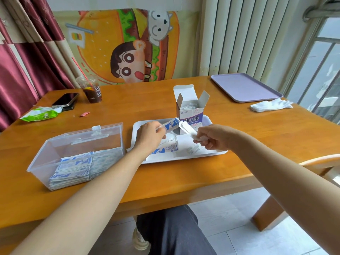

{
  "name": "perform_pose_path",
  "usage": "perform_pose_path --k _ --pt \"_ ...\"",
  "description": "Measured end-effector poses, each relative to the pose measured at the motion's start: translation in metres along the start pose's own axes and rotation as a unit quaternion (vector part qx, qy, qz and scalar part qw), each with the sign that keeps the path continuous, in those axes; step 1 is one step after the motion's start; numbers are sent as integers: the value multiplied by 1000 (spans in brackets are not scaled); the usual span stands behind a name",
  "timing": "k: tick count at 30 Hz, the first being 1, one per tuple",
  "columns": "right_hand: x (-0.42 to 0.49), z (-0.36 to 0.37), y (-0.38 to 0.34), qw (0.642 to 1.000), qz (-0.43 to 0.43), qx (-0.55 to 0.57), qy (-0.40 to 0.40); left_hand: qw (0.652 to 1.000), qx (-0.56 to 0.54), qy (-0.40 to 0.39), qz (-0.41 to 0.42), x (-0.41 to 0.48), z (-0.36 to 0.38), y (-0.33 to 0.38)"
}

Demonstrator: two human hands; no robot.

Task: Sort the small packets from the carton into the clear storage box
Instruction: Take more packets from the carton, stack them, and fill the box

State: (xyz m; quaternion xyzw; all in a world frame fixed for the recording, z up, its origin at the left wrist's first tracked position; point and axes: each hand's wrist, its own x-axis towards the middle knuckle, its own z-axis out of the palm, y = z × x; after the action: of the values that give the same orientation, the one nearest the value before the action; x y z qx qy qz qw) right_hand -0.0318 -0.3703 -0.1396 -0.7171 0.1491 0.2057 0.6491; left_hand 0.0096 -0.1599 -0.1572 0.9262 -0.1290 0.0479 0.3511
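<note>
Well to the left of the left hand, on the counter (147, 100): clear storage box (55, 150), lid raised, stacked packets (73, 168) inside. Over the white tray (184, 157), left hand (150, 136), pinching blue-and-white packets (172, 124) at the fingertips. Just beyond both hands, between them: open carton (191, 115), upright on the tray. Right hand (211, 138), curled around white packets (186, 128) angled toward the left hand.

wooden table (147, 100): clear box (60, 144), white tray (184, 159), lilac tray (244, 87), gloves (271, 105), phone (65, 100), cup (91, 91).
</note>
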Motion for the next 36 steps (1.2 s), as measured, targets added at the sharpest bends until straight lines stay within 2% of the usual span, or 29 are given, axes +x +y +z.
perform_pose_path --k 3,6,13,16,19,24,29,33,36 --pt "0 -1 0 1000 -9 18 19 997 -60 -34 21 -4 0 2" --pt "0 -5 2 999 -29 44 12 997 -62 -30 43 -5 0 3" --pt "-3 -5 1 995 -48 86 -14 998 -61 -13 29 -1 3 6" --pt "0 -1 1 991 -33 124 -26 994 -74 -36 76 -3 5 8" --pt "0 3 0 987 -20 156 -32 988 -53 -76 125 -4 7 9" --pt "0 6 1 984 -16 165 -62 989 -16 -43 140 1 12 8" --pt "3 -2 1 994 -38 99 -34 994 -66 -69 59 0 6 11" --pt "4 -3 5 990 -126 -58 24 984 -142 -104 -2 0 5 8" --pt "6 1 6 978 -177 -92 59 975 -185 -120 -23 -2 6 9"
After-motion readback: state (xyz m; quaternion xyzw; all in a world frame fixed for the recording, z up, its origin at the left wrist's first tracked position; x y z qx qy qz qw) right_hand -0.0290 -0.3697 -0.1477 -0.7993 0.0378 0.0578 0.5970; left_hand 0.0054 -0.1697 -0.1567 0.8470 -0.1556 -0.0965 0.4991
